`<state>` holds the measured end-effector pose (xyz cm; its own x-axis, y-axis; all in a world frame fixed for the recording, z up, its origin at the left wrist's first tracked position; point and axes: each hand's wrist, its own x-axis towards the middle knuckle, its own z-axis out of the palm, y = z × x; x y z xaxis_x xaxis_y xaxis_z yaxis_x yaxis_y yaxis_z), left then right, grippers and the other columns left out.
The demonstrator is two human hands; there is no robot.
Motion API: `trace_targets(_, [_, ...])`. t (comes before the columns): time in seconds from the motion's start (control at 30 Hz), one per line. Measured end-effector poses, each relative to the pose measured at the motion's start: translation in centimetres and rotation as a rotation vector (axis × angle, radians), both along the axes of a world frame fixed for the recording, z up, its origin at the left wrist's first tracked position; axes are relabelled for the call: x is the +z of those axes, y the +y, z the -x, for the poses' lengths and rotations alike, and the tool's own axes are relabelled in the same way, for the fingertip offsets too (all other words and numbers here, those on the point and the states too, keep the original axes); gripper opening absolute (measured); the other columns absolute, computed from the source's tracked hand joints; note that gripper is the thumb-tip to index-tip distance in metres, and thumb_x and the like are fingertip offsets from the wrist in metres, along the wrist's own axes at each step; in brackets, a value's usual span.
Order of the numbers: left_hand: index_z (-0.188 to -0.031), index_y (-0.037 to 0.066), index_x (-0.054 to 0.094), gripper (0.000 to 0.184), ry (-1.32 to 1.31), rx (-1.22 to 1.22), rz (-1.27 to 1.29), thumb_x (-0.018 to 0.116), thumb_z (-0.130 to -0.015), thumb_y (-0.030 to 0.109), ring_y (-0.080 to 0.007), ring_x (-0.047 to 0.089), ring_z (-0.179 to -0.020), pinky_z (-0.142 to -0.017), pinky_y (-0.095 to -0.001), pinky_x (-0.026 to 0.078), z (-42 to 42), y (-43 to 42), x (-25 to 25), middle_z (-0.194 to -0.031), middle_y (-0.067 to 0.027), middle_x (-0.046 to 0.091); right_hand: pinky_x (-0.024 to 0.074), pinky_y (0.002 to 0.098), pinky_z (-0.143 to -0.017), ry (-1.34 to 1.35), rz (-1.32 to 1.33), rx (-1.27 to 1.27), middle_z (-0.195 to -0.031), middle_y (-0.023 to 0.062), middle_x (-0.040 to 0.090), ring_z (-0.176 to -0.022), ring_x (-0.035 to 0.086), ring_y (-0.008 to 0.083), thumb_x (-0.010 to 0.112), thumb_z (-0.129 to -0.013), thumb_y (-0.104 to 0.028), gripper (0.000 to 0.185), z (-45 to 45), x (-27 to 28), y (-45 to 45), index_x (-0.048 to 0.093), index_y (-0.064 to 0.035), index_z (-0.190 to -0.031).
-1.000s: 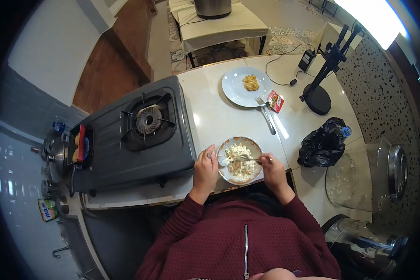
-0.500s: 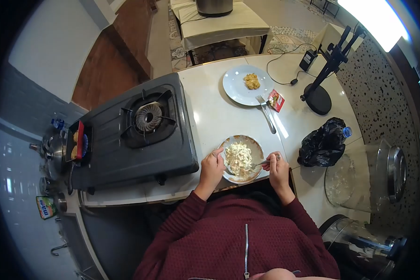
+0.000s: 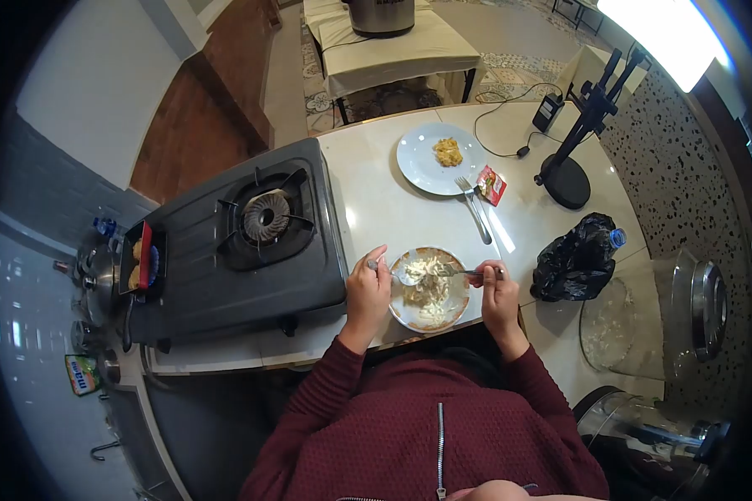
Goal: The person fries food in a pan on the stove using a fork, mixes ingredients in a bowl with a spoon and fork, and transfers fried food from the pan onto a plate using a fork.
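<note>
A white bowl with a brown-patterned rim sits near the counter's front edge, holding pale, shredded-looking food. My left hand grips a metal spoon at the bowl's left side, the spoon's head over the food. From the right, my right hand is closed around a metal utensil with a thin handle; its head reaches into the food, and I cannot tell whether it is a fork or a spoon. Farther back, a pale plate carries a small yellow-brown portion of food.
A fork and another utensil lie beside a red packet. Left is a black gas stove with a red-edged pan. Right stand a bottle in black plastic, a glass bowl and a lamp stand.
My left hand has shifted from the bowl's rim, and a spoon now shows in it over the food. The right hand's utensil has moved up toward the far side; the food is more spread out.
</note>
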<state>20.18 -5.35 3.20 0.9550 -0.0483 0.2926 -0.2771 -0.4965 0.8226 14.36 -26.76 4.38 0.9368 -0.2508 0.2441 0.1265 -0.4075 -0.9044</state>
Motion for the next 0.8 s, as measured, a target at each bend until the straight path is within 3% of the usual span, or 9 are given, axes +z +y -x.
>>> trace_targets(0.13, [-0.105, -0.002, 0.056, 0.023, 0.011, 0.002, -0.047, 0.048, -0.087, 0.008, -0.0327, 0.061, -0.078, -0.068, -0.0384, 0.048, 0.2, 0.2, 0.3, -0.09, -0.0203, 0.06, 0.0507, 0.0306, -0.061, 0.019, 0.084, 0.073, -0.075, 0.015, 0.062, -0.074, 0.067, 0.0238, 0.041, -0.095, -0.014, 0.018, -0.2, -1.6, 0.1, 0.05, 0.0015, -0.089])
trace_targets(0.23, [-0.107, -0.001, 0.057, 0.022, -0.225, 0.017, -0.194, 0.046, -0.088, 0.006, -0.0233, 0.064, -0.064, -0.059, -0.0312, 0.051, 0.0, 0.6, 0.1, -0.087, -0.0175, 0.061, 0.0503, 0.0334, -0.061, 0.069, 0.08, 0.082, -0.075, 0.0172, 0.062, -0.075, 0.066, 0.0277, 0.041, -0.095, -0.015, 0.018, -0.3, -2.7, -0.2, 0.05, -0.0003, -0.091])
trace_targets(0.43, [-0.107, -0.001, 0.057, 0.023, -0.059, -0.062, 0.02, 0.047, -0.088, 0.007, -0.0243, 0.065, -0.067, -0.06, -0.0313, 0.052, 1.4, -1.4, 1.1, -0.091, -0.0177, 0.061, 0.0479, 0.0384, -0.06, 0.076, 0.19, 0.097, -0.073, 0.0177, 0.059, -0.071, 0.062, 0.0323, 0.044, -0.093, -0.014, 0.014, -0.4, -2.0, 0.7, 0.05, -0.0009, -0.089])
trace_targets(0.57, [-0.108, -0.001, 0.057, 0.023, -0.12, -0.117, -0.046, 0.046, -0.089, 0.008, -0.023, 0.063, -0.07, -0.059, -0.0307, 0.052, 1.5, -2.7, -0.1, -0.092, -0.0173, 0.06, 0.0452, 0.0408, -0.059, -0.003, 0.303, 0.129, -0.07, 0.0172, 0.057, -0.067, 0.056, 0.0349, 0.049, -0.089, -0.009, 0.008, -0.2, -1.9, 1.3, 0.051, -0.0012, -0.089])
trace_targets(0.8, [-0.107, 0.0, 0.057, 0.023, -0.07, -0.12, -0.067, 0.046, -0.088, 0.007, -0.032, 0.06, -0.082, -0.071, -0.0375, 0.048, 1.5, -3.0, -0.9, -0.09, -0.0186, 0.06, 0.0471, 0.0381, -0.062, -0.057, 0.308, 0.117, -0.074, 0.0162, 0.059, -0.069, 0.058, 0.0337, 0.05, -0.087, -0.007, 0.007, 0.8, 0.2, 0.7, 0.053, -0.0007, -0.089])
